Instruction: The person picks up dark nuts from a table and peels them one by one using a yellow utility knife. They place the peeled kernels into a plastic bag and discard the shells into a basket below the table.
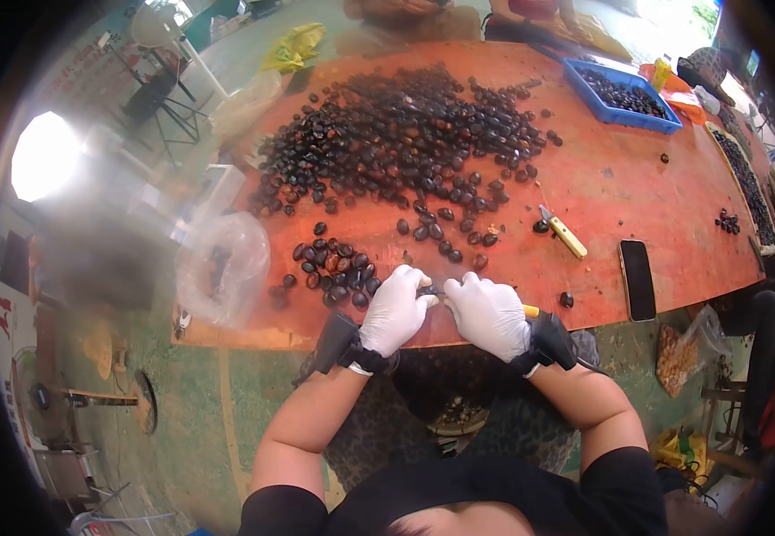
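A dark nut (427,291) sits over the near edge of the red table (700,214), pinched in the gloved left hand's (396,308) fingers; the gloved right hand (489,318) grips a yellow-handled knife (530,311). Bare, scuffed tabletop opens rightward around a flat phone (638,280); smooth, oval nuts (338,268) cluster left.

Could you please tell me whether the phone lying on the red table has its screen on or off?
It looks off: the phone's face is plain black, with nothing lit on it.
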`<state>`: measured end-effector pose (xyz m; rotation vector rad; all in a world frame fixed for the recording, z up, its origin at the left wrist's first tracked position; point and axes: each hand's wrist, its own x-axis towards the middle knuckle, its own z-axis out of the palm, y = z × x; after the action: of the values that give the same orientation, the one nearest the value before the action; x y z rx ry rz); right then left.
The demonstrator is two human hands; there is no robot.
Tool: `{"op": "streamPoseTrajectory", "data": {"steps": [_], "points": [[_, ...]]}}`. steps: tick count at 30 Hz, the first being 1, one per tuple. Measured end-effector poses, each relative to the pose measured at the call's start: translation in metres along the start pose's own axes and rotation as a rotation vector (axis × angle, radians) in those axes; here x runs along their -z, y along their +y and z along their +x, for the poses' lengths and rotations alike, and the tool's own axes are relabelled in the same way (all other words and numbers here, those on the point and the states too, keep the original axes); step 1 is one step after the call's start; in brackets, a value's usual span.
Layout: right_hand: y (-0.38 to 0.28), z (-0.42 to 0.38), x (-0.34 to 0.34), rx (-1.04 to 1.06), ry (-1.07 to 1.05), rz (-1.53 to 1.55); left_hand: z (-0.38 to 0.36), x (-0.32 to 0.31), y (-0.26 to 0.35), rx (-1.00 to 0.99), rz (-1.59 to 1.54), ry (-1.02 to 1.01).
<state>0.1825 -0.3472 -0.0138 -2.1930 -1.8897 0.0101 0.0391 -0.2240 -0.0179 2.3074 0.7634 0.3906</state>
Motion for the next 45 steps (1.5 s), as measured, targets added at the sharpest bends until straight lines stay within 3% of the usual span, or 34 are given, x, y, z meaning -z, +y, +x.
{"op": "streamPoseTrajectory", "data": {"steps": [5,9,11,17,18,23,25,45], "points": [[0.007,-0.005,0.005,-0.007,0.042,0.003,0.001,0.023,-0.008,0.006,0.319,0.001],[0.020,-0.005,0.000,-0.062,0.143,-0.015,0.023,0.056,0.003,0.149,0.438,-0.104],[0.021,-0.006,0.002,-0.085,0.143,0.011,0.042,0.049,-0.002,0.048,0.377,0.092],[0.022,-0.008,0.003,-0.076,0.152,0.063,0.087,0.019,-0.044,-0.012,0.311,0.103],[0.023,-0.008,0.003,-0.070,0.163,0.066,0.084,0.013,-0.049,-0.053,0.282,0.207],[0.021,-0.005,0.004,-0.047,0.195,0.105,0.033,0.017,0.004,0.020,-0.103,-0.016],[0.017,-0.004,0.006,-0.020,0.191,0.102,0.019,0.009,0.005,-0.054,-0.189,-0.070],[0.012,-0.001,-0.002,0.085,0.062,-0.044,0.012,0.005,-0.009,0.042,-0.110,-0.085]]}}
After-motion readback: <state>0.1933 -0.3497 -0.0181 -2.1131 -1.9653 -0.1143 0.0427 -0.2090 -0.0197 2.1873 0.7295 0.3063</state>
